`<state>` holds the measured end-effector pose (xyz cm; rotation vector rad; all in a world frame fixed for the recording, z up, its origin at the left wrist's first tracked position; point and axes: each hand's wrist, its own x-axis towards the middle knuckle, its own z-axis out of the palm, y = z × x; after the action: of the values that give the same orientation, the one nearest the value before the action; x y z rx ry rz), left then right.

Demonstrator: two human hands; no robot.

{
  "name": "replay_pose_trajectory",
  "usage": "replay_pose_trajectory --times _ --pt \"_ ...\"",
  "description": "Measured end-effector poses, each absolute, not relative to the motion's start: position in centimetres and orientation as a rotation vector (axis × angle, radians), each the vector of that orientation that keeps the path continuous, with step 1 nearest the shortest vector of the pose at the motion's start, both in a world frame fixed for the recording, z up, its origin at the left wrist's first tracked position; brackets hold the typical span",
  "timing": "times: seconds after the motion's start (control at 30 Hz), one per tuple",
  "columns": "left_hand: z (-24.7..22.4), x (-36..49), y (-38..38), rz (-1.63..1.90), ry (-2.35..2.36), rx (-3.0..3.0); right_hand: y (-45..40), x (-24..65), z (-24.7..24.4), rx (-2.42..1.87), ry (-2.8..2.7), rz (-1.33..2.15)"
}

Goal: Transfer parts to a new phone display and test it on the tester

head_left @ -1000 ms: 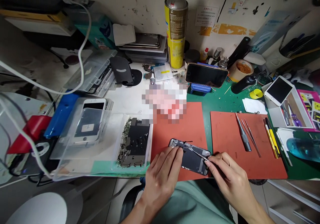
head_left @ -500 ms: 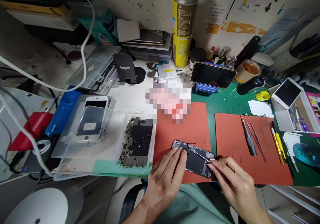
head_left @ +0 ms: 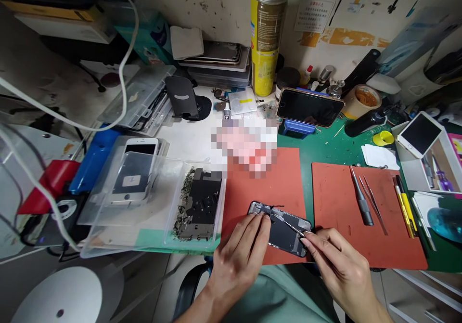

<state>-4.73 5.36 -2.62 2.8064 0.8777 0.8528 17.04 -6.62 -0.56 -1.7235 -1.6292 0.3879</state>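
Note:
A black phone screen (head_left: 285, 239) lies at a slant on the near part of the left red-brown mat (head_left: 265, 188), its inner side with small silver parts facing up. My left hand (head_left: 243, 246) presses its fingers on the screen's upper left end, holding it to the mat. In my right hand (head_left: 339, 258), thumb and fingers pinch a thin metal tool (head_left: 290, 225) at the screen's right end. The tool slants up and left over the screen, its tip close to my left fingertips. Its exact kind is too small to tell.
A clear plastic box (head_left: 173, 239) with metal phone parts stands left of the mat, near a white phone (head_left: 135, 169). Tweezers (head_left: 373, 200) and a screwdriver (head_left: 361, 198) lie on the right mat. Behind stand a yellow spray can (head_left: 265, 39) and a propped phone (head_left: 309, 107).
The view has shifted very slightly, so the bench appears moved a few pixels. Both hands keep their hold, and the thin tool stays in nearly the same place over the screen.

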Motion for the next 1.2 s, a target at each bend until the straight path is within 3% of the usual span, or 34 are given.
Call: replay_pose_trajectory --times 1.2 --pt "-2.52 -4.70 5.46 0.852 0.879 2.816 -6.29 16.70 -0.69 -1.716 -1.585 0.342"
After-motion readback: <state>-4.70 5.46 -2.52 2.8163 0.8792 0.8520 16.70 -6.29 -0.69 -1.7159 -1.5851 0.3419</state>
